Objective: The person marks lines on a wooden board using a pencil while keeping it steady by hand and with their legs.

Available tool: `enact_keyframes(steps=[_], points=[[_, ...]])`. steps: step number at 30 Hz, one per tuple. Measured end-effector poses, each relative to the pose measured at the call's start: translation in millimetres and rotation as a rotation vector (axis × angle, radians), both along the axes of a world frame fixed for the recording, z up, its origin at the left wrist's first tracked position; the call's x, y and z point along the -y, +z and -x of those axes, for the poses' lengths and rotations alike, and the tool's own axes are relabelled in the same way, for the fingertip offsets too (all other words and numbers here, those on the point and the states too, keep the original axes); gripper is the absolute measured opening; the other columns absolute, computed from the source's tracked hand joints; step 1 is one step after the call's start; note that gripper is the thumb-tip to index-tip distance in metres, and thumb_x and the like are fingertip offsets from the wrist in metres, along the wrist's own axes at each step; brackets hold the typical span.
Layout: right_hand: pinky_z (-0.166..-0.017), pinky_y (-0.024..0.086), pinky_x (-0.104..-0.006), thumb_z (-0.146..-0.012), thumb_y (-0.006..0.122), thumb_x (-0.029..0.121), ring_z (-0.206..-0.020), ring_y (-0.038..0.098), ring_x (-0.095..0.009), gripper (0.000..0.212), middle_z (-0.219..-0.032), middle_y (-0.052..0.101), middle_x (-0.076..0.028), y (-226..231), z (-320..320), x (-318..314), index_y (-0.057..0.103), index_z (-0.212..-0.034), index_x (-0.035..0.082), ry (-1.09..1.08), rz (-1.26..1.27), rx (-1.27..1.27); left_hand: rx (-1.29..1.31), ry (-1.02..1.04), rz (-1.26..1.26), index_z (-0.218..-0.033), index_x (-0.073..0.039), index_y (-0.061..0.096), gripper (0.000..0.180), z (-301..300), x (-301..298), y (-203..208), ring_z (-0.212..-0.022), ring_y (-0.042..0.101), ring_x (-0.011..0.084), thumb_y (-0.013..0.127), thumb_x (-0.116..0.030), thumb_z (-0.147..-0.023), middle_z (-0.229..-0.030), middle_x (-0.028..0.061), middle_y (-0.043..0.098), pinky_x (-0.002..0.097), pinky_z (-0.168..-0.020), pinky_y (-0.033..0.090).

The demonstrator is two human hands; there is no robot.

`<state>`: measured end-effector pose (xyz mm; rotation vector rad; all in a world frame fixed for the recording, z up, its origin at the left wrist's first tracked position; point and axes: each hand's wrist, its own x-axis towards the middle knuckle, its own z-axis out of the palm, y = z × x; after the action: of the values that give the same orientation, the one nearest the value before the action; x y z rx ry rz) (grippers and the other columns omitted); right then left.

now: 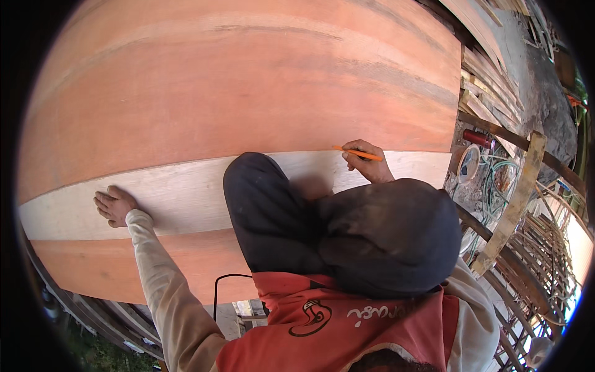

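A long pale wooden board (180, 186) lies across a large reddish plywood sheet (235, 93). My left hand (116, 206) rests flat on the board near its left end, fingers spread. In my right hand (372, 164) is an orange pencil (362, 154), pinched between thumb and fingers. Its tip points left, at the line where the board's far edge meets the plywood; whether it touches the wood I cannot tell. My bent legs in dark trousers (266, 204) cover the middle of the board between my hands.
Right of the plywood, wooden strips (493, 87) lie stacked beside a red cylinder (479, 137), a round white container (468, 163) and tangled green cord (499, 173). An upright-looking timber piece (514, 198) crosses dark bars there. A thin black curved rod (217, 291) shows near my left side.
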<state>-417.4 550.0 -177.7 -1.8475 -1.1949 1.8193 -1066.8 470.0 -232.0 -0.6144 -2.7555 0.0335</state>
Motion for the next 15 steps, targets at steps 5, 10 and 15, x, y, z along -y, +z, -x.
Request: enact_keyframes(steps=[5,10,15], points=[[-0.064,0.054,-0.0252,-0.096,0.069,0.014,-0.071,0.063,-0.010,0.020,-0.087,0.067,-0.005,-12.7,33.7,15.3,0.068,-0.109,-0.002,-0.044,-0.092,0.052,0.031,0.010,-0.011,-0.157,-0.025,0.037,0.069,1.8,3.1,-2.3,-0.151,0.028,0.0176,0.029,-0.061,-0.098,-0.165,-0.0057,0.031,0.0543,-0.116,0.023],[-0.064,0.050,-0.0250,-0.098,0.066,0.018,-0.068,0.058,-0.008,0.020,-0.081,0.064,-0.001,-6.5,72.3,-0.8,0.066,-0.112,0.003,0.131,-0.205,0.068,0.003,0.007,0.005,-0.156,-0.025,0.039,0.068,9.2,9.4,-3.3,-0.151,0.028,0.0175,0.029,-0.061,-0.098,-0.165,-0.0054,0.031,0.0541,-0.115,0.024],[-0.068,0.049,-0.0302,-0.098,0.064,0.019,-0.075,0.060,-0.011,0.015,-0.079,0.063,-0.003,0.0,66.0,-3.6,0.069,-0.098,0.005,0.207,-0.084,0.223,0.009,-0.016,0.007,-0.157,-0.024,0.036,0.072,5.5,4.8,-4.5,-0.152,0.027,0.0204,0.027,-0.066,-0.099,-0.166,-0.0045,0.029,0.0551,-0.114,0.025]])
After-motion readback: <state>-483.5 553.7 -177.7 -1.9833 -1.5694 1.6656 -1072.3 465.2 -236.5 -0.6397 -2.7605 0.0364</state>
